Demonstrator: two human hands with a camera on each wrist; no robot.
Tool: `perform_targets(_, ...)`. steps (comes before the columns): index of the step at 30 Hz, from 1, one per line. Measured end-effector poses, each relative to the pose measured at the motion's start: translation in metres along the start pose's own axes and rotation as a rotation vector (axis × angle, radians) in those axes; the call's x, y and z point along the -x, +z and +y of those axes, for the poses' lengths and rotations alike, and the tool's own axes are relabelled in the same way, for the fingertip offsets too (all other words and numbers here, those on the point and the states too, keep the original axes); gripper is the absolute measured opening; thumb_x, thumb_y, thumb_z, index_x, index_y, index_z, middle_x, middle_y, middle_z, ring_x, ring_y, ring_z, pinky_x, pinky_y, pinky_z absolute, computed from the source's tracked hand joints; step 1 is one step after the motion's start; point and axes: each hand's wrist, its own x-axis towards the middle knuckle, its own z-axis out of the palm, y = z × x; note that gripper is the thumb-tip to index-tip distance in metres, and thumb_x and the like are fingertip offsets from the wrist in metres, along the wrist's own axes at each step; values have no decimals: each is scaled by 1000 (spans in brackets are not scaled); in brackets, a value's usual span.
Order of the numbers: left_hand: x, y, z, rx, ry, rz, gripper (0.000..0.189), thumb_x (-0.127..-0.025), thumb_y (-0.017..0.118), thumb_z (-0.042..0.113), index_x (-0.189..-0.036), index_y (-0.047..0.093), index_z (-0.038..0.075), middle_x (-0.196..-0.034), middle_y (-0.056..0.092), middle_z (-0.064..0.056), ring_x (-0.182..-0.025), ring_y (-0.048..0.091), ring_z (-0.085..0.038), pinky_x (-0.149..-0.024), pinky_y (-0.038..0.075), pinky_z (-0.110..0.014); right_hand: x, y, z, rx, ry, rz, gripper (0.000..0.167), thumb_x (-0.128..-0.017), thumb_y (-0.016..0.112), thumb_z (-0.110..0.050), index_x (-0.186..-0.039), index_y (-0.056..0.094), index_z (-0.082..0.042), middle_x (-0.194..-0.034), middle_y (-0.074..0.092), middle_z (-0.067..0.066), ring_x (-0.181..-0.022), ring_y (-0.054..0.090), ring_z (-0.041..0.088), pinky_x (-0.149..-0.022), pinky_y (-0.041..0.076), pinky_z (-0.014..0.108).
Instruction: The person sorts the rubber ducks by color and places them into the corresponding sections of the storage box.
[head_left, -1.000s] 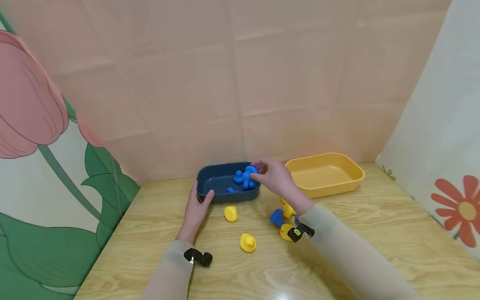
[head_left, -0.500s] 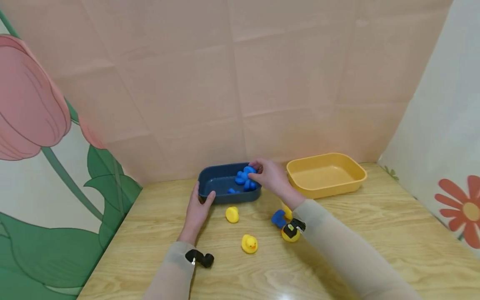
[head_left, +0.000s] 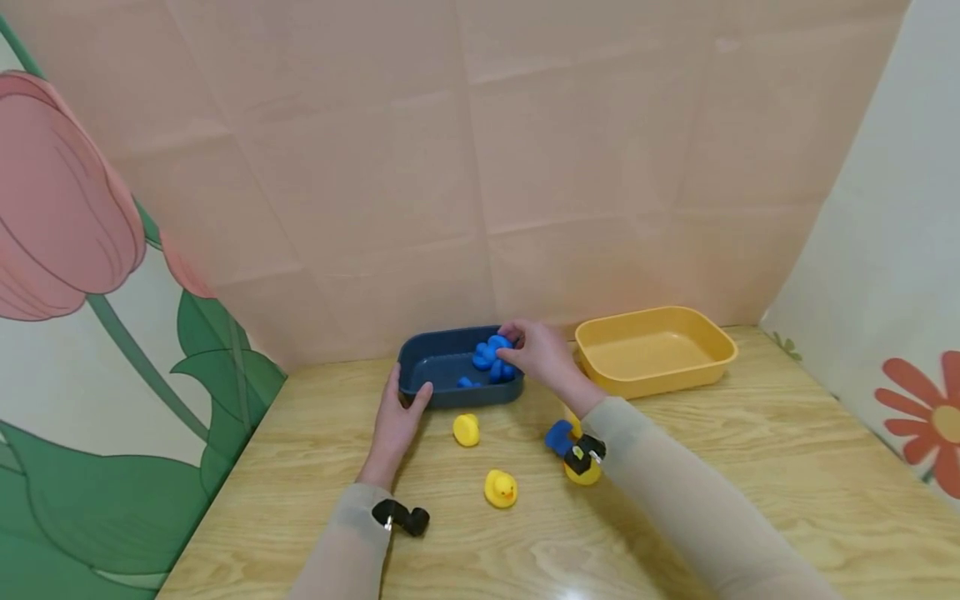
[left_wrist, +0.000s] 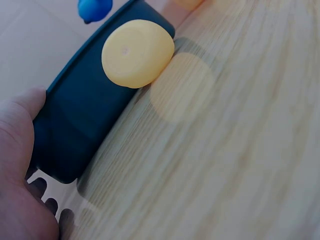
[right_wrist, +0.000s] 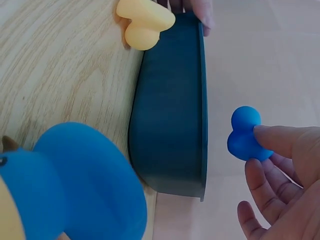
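The left hand [head_left: 396,423] grips the dark blue tray [head_left: 467,398] and the right hand [head_left: 546,354] pinches a blue toy duck [right_wrist: 245,135], which could fall outside if released too far right.

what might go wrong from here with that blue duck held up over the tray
The blue duck, pinched in the right hand, might bounce out if dropped. The left hand, at the end of the tray, could shift it with a nudge. The right sleeve, above loose ducks, might knock one when drawn back.
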Motion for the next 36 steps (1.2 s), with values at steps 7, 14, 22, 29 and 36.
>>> perform_targets(7, 0, 1, -4, 5, -1, 0, 99, -108, 67, 59, -178, 16, 13, -183, 18, -12, -168, 19, -36, -133, 22, -57, -1, 3, 4, 5, -2, 0, 33, -101, 85, -26, -128, 76, -8, -119, 77, 9, -105, 69, 30, -94, 58, 46)
perform_targets(14, 3, 2, -4, 9, 5, -1, 98, -108, 67, 58, -178, 16, 12, -183, 18, -13, -168, 18, -37, -133, 22, -58, 0, 4, 5, -11, 34, -27, 42, -103, 84, -27, -139, 71, -10, -130, 75, 10, -114, 69, 31, -98, 60, 47)
perform_targets(22, 3, 1, -2, 18, 17, 5, 93, -110, 68, 49, -178, 17, 12, -183, 18, -14, -167, 19, -37, -134, 21, -57, 2, 1, 7, -22, 47, -21, 46, -103, 83, -28, -143, 69, -12, -133, 73, 10, -116, 68, 32, -97, 61, 47)
perform_targets(29, 3, 1, -1, 9, 17, 4, 91, -111, 68, 44, -178, 16, 12, -183, 18, -14, -167, 18, -37, -134, 21, -57, 7, -1, 12, -62, 25, -24, 46, -104, 82, -26, -145, 68, -9, -136, 72, 13, -119, 69, 35, -98, 61, 49)
perform_targets(36, 0, 0, -1, 5, 7, 3, 92, -111, 68, 49, -178, 16, 13, -183, 19, -13, -168, 19, -36, -134, 21, -56, 18, -8, 14, -129, 43, -39, 51, -103, 83, -25, -148, 66, -9, -141, 70, 13, -123, 69, 35, -98, 63, 49)
